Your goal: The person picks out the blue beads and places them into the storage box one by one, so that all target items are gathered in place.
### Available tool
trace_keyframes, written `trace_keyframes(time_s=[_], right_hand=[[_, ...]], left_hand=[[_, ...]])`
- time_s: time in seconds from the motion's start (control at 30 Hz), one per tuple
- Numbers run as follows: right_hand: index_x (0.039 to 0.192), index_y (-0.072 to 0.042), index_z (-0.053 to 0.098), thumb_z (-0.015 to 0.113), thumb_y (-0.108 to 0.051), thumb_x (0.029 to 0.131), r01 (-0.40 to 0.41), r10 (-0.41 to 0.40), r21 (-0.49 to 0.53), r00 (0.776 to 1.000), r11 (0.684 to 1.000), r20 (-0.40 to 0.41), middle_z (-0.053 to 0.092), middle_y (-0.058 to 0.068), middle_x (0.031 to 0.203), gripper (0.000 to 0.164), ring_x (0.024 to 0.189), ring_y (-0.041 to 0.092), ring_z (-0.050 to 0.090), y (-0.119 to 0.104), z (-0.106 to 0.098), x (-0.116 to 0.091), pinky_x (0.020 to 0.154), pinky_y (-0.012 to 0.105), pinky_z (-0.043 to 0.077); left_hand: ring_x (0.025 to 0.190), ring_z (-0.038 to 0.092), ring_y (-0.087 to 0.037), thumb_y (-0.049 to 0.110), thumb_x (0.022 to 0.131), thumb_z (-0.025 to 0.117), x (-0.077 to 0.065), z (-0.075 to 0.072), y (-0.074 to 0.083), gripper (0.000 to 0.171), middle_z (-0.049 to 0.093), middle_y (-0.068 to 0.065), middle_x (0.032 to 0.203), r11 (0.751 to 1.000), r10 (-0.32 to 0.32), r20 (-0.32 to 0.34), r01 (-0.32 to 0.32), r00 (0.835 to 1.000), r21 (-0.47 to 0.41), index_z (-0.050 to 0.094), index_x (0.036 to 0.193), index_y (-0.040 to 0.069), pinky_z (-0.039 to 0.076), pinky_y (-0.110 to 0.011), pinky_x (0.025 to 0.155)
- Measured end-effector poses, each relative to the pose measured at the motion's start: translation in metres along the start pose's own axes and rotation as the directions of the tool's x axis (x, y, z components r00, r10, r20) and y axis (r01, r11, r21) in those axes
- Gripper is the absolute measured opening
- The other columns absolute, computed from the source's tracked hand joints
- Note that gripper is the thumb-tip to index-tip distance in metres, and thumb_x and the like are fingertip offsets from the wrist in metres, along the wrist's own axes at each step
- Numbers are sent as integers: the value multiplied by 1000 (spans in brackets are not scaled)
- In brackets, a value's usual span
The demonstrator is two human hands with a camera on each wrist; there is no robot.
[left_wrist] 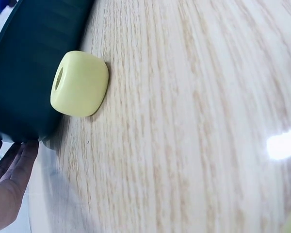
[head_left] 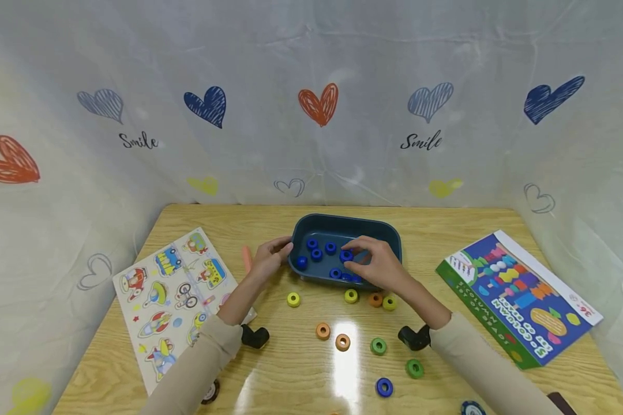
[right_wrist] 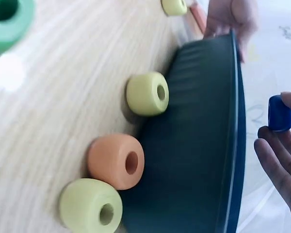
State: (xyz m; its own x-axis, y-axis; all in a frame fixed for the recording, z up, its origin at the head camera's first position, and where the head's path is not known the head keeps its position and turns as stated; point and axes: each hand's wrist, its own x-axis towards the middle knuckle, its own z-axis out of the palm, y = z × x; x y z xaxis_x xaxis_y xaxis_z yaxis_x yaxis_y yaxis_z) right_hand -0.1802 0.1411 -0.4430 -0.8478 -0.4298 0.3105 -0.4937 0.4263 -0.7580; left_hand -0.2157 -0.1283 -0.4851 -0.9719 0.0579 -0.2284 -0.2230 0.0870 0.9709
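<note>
A dark teal tray [head_left: 342, 221] stands at the back of the table with several blue beads [head_left: 316, 254] inside. My right hand [head_left: 381, 262] is over the tray's right part. In the right wrist view, its thumb and fingers pinch a blue bead [right_wrist: 281, 114] above the rim. At the tray's left end is my left hand [head_left: 270, 256]. In the left wrist view, its fairly straight fingers [left_wrist: 23, 165] touch the outside of the tray wall [left_wrist: 24, 77].
In front of the tray lie yellow beads [head_left: 293, 299], orange beads [head_left: 323, 331], green beads [head_left: 378, 346] and a loose blue bead [head_left: 384, 387]. A picture puzzle board [head_left: 179, 305] lies left. A bead-set box [head_left: 519, 300] lies right. A heart-print curtain [head_left: 363, 161] hangs behind.
</note>
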Motion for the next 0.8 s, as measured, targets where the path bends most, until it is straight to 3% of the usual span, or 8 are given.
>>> trace_keyframes(time_s=[0.27,0.4,0.6,0.8], right_hand=[[105,-7,67,73,-11,80,-89,89,-35,996,995,-19,63,3,103,25,89,20,60,9,4,17,65,26,52],[107,-7,66,72,-12,81,-92,91,-29,995,995,-31,62,5,106,27,91,21,60,12,5,18,68,31,53],[116,-9,62,72,-12,81,-83,81,-33,995,996,-56,58,7,118,37,103,27,56,12,3,19,79,45,50],[117,-9,62,73,-11,81,-77,76,-14,995,997,-58,59,8,115,38,102,28,56,10,0,16,78,44,50]], left_hand=[[109,52,-26,13,95,52,-8,4,8,34,53,-18,125,1000,-16,32,16,999,-17,53,127,0,45,-30,88],[105,54,-22,15,94,55,-2,3,-3,32,56,-13,121,999,-7,7,8,1000,-33,56,125,4,46,-30,87],[102,56,-21,16,94,55,-1,2,-4,32,57,-12,119,1000,-4,-3,4,1000,-30,57,124,5,49,-27,82],[100,56,-22,16,94,55,-1,1,-2,34,57,-14,120,999,7,-2,-7,1000,-33,56,125,3,49,-23,78]])
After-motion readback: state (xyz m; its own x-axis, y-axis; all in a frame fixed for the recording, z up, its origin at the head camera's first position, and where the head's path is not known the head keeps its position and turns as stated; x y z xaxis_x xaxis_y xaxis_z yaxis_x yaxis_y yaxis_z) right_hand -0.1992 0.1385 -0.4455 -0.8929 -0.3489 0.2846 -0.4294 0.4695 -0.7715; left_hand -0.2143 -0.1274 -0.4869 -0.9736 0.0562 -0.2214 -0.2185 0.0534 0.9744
